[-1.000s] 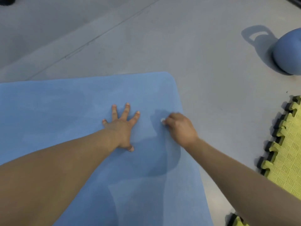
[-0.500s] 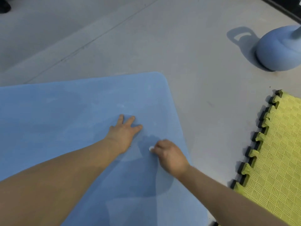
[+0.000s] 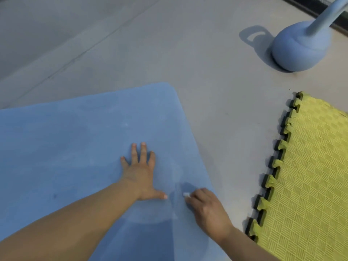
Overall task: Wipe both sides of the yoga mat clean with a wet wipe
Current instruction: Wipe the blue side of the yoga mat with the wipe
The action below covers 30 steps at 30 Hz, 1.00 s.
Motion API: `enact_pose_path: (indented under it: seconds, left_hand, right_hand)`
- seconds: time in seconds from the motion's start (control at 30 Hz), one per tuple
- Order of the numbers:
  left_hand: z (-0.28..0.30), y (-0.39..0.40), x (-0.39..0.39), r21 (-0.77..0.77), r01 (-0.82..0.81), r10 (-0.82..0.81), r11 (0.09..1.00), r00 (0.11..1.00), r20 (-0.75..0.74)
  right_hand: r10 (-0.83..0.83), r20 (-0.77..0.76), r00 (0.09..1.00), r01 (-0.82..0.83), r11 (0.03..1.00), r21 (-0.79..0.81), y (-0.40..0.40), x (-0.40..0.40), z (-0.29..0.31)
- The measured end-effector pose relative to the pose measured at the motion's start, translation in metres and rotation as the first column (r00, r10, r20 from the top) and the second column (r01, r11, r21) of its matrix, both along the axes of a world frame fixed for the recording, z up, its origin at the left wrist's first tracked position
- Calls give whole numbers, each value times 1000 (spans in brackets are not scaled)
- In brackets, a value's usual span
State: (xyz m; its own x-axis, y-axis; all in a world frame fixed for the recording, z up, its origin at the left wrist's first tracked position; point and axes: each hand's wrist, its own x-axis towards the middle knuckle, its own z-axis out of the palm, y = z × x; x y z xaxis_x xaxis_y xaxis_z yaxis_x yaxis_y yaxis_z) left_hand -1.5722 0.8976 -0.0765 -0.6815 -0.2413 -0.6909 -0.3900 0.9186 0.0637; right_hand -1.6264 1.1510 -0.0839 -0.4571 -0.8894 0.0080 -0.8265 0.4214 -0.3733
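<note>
Nearer now, right hand (image 3: 209,210) — grip curled round wet wipe (image 3: 186,194) on yoga mat (image 3: 75,147); left hand (image 3: 140,176) flat, fingers spread.

The left hand (image 3: 140,176) lies flat, palm down on the mat (image 3: 66,147), fingers straight and slightly spread, thumb stretched out toward the right hand (image 3: 206,208). Its bare forearm runs back toward the mat's near left. The right hand rests near the mat's right edge, fingers curled, pinching a wipe (image 3: 186,194) against the mat, forearm bare.
</note>
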Motion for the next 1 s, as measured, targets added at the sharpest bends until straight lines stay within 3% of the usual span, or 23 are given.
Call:
enact_pose_path:
  seconds: [0.1, 0.4, 0.7, 1.0]
  left_hand:
    - [-3, 5, -1, -38, -3, 3, 999, 1000, -1]
    - [0, 12, -11, 49, 170, -167, 984, 984, -57]
    - [-3, 14, -14, 50, 162, -161, 986, 987, -29]
    - [2, 17, -21, 41, 137, -137, 990, 991, -13]
  right_hand:
    - [-11, -17, 1000, 11, 1000, 3, 8, -8, -3]
    - [-165, -120, 979, 163, 986, -28, -112, -115, -8]
    - [-209, -33, 977, 207, 976, -71, 23, -14, -7]
    - [-234, -130, 964, 226, 971, -72, -142, -151, -12]
